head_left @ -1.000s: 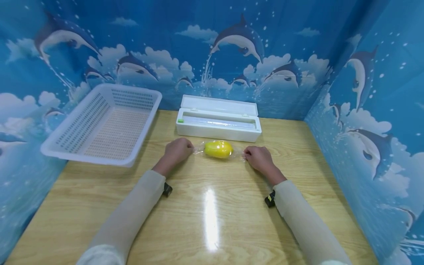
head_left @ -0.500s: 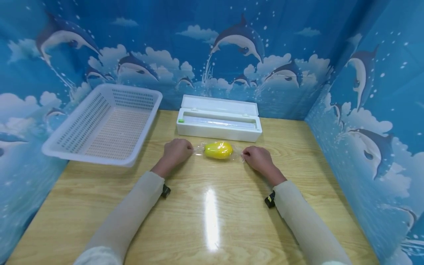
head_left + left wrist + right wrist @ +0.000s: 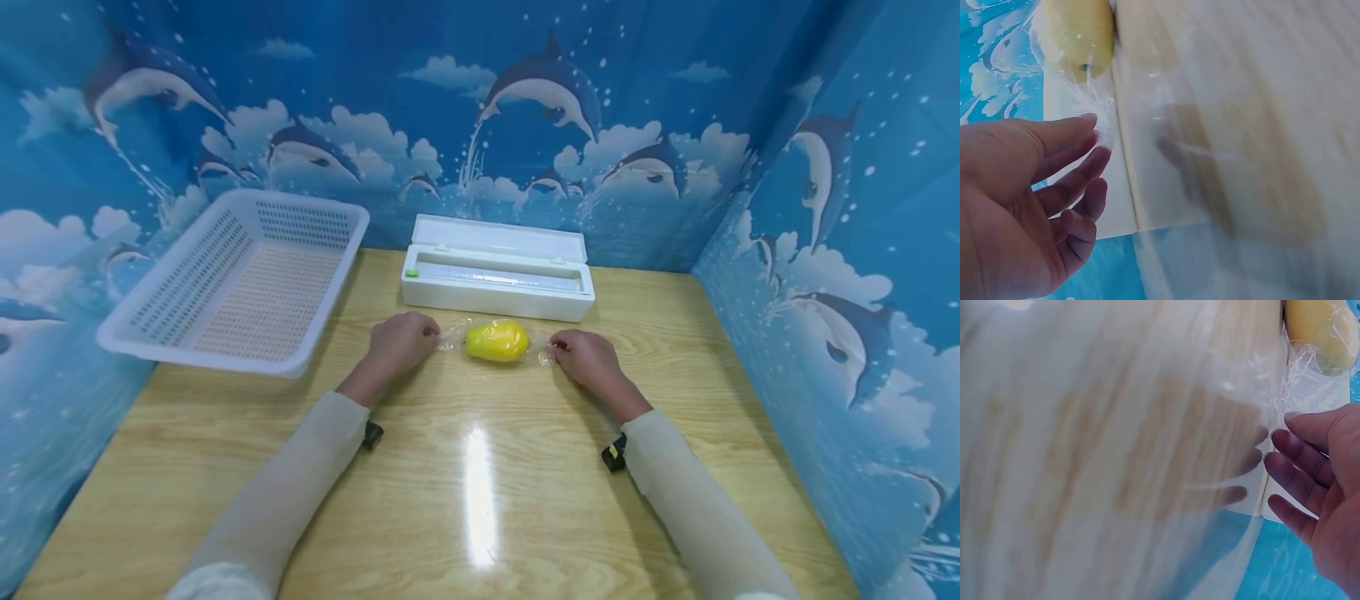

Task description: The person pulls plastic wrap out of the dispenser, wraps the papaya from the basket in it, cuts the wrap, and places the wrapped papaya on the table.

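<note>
1. While the clear film (image 3: 452, 336) stretches out at both ends, the fruit (image 3: 497, 342) it wraps lies on the table (image 3: 420, 500), near the centre of the head frame, just below the box (image 3: 498, 298); the basket (image 3: 202, 358) sits upper left.
2. Left of centre, the left hand (image 3: 401, 340) pinches the film's left tail between thumb and fingertip. Right of centre, the right hand (image 3: 588, 360) meets the other tail; I cannot tell whether it grips.
3. The fruit looks light and firm, its wrap slick; the film looks thin, clingy and easily torn. Holding the fruit round its middle seems safer than lifting by the tails.
4. Compared with the earlier head frames, little differs: the right tail now bunches slightly nearer the fruit.
</note>
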A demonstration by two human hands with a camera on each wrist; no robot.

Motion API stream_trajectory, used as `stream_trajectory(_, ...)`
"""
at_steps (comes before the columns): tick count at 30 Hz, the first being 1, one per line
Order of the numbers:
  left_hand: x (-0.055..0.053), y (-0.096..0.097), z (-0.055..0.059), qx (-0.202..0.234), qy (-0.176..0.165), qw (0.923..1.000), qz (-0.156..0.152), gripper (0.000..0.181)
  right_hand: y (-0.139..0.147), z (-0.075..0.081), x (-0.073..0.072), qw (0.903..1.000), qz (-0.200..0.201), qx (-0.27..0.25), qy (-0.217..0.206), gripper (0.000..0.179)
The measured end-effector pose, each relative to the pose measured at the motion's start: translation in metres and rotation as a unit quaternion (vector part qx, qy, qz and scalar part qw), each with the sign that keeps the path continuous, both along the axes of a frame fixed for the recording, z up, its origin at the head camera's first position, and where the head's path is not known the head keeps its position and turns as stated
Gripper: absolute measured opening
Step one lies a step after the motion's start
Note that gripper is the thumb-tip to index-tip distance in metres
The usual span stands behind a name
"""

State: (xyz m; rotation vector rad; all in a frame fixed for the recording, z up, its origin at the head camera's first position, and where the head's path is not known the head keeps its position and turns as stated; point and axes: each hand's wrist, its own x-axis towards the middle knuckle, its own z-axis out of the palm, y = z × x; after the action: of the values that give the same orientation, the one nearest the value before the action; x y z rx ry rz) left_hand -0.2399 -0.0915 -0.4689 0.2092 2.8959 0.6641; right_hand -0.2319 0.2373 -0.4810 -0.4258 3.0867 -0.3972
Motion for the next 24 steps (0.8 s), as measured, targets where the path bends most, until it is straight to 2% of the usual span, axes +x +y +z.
stream_trajectory(6,0.0003,0.0034,0.0048,0.004,0.016,0.9999,-0.003,0.020,-0.0002,0.0034,0.0009,0.9999,-0.007,-0.006,-0.013,0.022)
stream_trajectory(14,-0.0002,0.0059,0.0049,-0.007,-0.018,0.9998,0.009,0.017,0.0007,0.0053,0.0018,0.9995,-0.010,-0.014,-0.026,0.023)
stream_trajectory(24,0.0001,0.0011,-0.0003,-0.016,-0.039,0.9991,-0.005,0.014,0.0056,0.0012,0.0039,0.9997,-0.008,-0.019,-0.016,0.020)
